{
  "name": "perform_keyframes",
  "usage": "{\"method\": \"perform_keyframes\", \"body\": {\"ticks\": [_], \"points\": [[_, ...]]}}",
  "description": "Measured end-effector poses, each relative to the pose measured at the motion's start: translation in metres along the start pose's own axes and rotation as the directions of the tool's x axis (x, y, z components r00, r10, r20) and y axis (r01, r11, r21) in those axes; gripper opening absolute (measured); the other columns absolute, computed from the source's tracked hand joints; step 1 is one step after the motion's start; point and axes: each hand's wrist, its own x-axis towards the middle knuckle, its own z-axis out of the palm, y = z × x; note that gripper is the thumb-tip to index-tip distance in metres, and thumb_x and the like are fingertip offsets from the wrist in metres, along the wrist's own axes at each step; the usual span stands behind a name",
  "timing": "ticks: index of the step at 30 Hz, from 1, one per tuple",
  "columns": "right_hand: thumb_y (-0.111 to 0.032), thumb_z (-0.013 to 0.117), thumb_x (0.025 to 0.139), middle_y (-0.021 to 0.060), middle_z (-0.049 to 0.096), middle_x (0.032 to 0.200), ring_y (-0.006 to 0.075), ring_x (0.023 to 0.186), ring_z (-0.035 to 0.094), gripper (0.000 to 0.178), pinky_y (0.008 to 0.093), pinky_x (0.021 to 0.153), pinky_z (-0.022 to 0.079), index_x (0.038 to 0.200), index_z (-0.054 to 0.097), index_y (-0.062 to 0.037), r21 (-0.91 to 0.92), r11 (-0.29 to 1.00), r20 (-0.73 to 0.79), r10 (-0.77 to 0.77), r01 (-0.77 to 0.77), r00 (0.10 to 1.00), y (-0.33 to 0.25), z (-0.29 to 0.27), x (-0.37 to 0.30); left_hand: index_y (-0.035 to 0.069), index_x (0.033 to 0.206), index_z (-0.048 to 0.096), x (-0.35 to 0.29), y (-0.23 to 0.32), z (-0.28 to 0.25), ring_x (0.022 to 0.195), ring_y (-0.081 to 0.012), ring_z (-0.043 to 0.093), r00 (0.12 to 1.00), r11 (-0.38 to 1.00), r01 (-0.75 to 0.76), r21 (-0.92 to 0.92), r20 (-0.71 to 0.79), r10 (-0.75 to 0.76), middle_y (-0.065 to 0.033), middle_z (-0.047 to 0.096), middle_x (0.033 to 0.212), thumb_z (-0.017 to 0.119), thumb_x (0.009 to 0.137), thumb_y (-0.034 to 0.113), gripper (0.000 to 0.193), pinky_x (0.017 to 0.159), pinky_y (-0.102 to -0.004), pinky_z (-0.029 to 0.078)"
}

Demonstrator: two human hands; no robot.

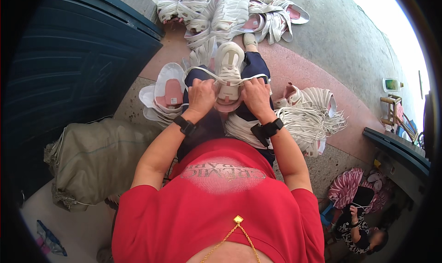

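A white and beige shoe upper (pixel 229 60) with a pink lining stands between my knees, its toe pointing away from me. A white shoelace (pixel 208 71) runs across it and out to both sides. My left hand (pixel 201 96) is closed on the lace at the left edge of the upper. At the right edge my right hand (pixel 256 96) pinches the lace as well. Both fists sit close to the upper's opening, knuckles up. A bundle of loose white shoelaces (pixel 304 124) spreads over my right thigh and beyond it.
Stacked shoe uppers (pixel 230 10) lie on the floor ahead, with more nested uppers (pixel 166 86) at my left knee and others (pixel 317 98) to the right. A stuffed sack (pixel 103 157) sits left, below a dark blue door (pixel 78 56). At lower right, a co-worker (pixel 357 228) handles pink pieces.
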Motion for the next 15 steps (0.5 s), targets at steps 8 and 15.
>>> {"method": "perform_keyframes", "body": {"ticks": [8, 15], "points": [[-0.024, 0.064, 0.088, 0.0071, 0.070, 0.097, 0.0284, 0.098, 0.060, 0.021, 0.0435, 0.086, 0.043, 0.100, 0.077, -0.0130, 0.283, 0.959, -0.016, -0.007, 0.011, 1.000, 0.021, 0.008, -0.009, 0.009, 0.102, 0.073, 0.015, 0.011, -0.029, 0.099, -0.0300, 0.060, 0.978, 0.978, -0.208, 0.024, -0.010, 0.209, -0.0077, 0.071, 0.097, 0.066, 0.085, 0.022, 0.023, 0.084, -0.0473, 0.048], [-0.023, 0.066, 0.086, 0.0061, 0.070, 0.094, 0.0278, 0.093, 0.059, 0.018, 0.0433, 0.083, 0.043, 0.096, 0.077, -0.0124, 0.294, 0.956, -0.079, 0.004, 0.019, 0.997, 0.017, 0.005, -0.015, 0.001, 0.111, 0.066, 0.093, 0.071, -0.005, 0.076, -0.0318, 0.067, 0.931, 0.940, -0.146, -0.308, 0.279, 0.236, -0.0118, 0.072, 0.090, 0.068, 0.087, 0.014, 0.028, 0.072, -0.0404, 0.054]]}}
